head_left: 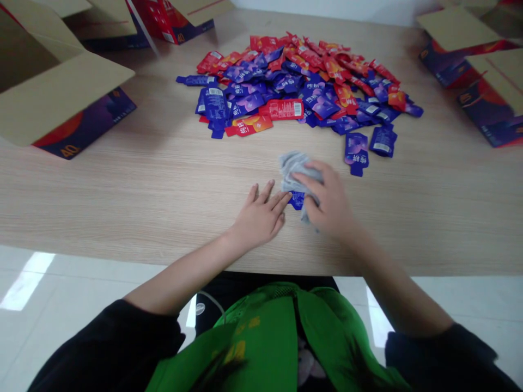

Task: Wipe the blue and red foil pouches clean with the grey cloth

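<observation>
A grey cloth is bunched under my right hand, whose fingers are curled over it. Beneath the cloth lies a blue sachet, mostly covered, with only its lower left part showing. My left hand rests flat on the table with its fingers spread. Its fingertips touch the left edge of that sachet. Two more blue sachets, one nearer and one farther right, lie flat just beyond my right hand.
A large heap of red and blue sachets spreads over the back of the wooden table. Open cardboard boxes stand at the left, back left and right. The table's near edge runs in front of my body.
</observation>
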A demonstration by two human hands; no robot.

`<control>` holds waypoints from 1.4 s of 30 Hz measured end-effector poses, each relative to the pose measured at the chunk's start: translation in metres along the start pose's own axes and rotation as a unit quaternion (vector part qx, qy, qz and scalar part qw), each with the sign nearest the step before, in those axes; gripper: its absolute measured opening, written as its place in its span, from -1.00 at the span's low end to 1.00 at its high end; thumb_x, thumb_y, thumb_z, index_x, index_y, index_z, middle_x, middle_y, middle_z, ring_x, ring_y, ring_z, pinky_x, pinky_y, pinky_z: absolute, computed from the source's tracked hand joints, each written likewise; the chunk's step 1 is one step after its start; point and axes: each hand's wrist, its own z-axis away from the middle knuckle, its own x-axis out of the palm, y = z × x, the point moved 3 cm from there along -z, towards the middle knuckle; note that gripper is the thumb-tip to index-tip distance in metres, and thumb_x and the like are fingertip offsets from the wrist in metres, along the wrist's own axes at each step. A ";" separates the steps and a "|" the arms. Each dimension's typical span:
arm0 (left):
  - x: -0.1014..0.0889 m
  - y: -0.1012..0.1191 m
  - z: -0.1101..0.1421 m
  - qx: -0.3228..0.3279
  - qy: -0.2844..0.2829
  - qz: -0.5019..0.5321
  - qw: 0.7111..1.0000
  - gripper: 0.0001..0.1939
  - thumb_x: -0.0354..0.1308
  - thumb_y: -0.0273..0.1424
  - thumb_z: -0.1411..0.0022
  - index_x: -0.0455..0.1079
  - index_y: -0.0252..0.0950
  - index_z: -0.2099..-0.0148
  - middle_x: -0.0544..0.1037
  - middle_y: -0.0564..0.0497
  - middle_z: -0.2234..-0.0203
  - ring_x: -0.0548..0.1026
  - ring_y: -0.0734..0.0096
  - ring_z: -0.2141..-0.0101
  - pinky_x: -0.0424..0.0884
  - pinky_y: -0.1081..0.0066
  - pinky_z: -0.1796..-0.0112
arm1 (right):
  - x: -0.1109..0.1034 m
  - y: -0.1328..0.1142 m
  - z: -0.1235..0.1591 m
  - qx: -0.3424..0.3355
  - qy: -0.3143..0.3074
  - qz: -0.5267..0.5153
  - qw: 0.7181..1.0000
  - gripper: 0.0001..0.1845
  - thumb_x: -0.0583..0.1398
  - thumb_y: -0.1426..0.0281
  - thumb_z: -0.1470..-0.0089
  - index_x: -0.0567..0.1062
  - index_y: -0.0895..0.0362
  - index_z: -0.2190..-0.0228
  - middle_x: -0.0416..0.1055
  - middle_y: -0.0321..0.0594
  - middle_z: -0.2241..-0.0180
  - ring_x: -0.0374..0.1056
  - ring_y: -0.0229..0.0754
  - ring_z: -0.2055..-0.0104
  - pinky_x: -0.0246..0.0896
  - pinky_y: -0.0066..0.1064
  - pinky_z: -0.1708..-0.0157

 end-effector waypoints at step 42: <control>0.001 0.003 0.000 -0.023 -0.011 0.001 1.000 -0.40 -0.19 -0.31 -0.50 0.04 -0.30 -0.50 0.02 0.03 -0.48 -0.02 -0.17 -0.43 0.00 -0.27 -0.32 | -0.017 0.062 0.045 0.166 0.050 0.052 0.984 -0.49 -0.01 0.47 -0.18 0.47 0.17 -0.11 0.26 0.11 -0.14 0.20 0.18 -0.22 0.18 0.16 -0.18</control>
